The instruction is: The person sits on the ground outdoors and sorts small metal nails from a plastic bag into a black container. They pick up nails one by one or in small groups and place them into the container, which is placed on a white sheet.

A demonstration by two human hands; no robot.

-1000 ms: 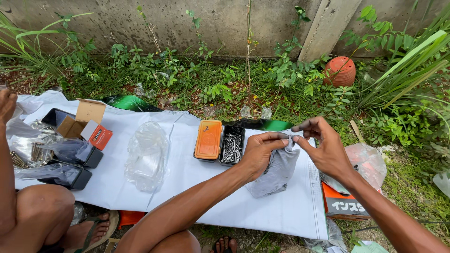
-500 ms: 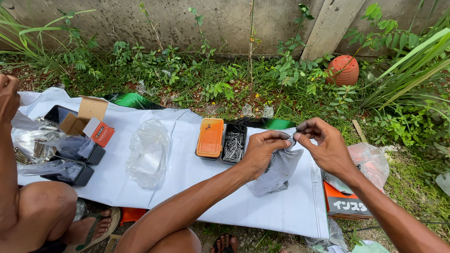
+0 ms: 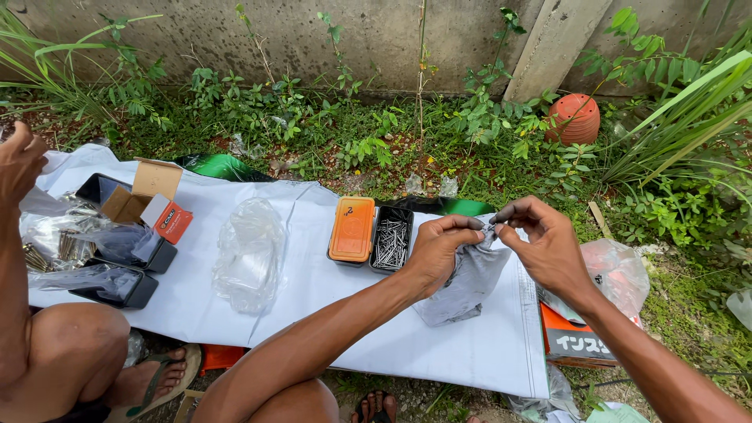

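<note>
Over the white sheet (image 3: 313, 290) on the ground | both hands hardly moved since a second ago, grey bag (image 3: 466, 282) hangs the same | left hand (image 3: 435, 252) grip pinched shut on bag's top edge | right hand (image 3: 544, 244) fingertips pinched on same edge, just beside | open black tray of nails (image 3: 389, 241) near left hand.

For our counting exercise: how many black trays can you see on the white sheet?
3. One holding nails sits beside the orange lid. Two more lie at the left, one behind the other, partly under plastic. Others may be hidden.
</note>
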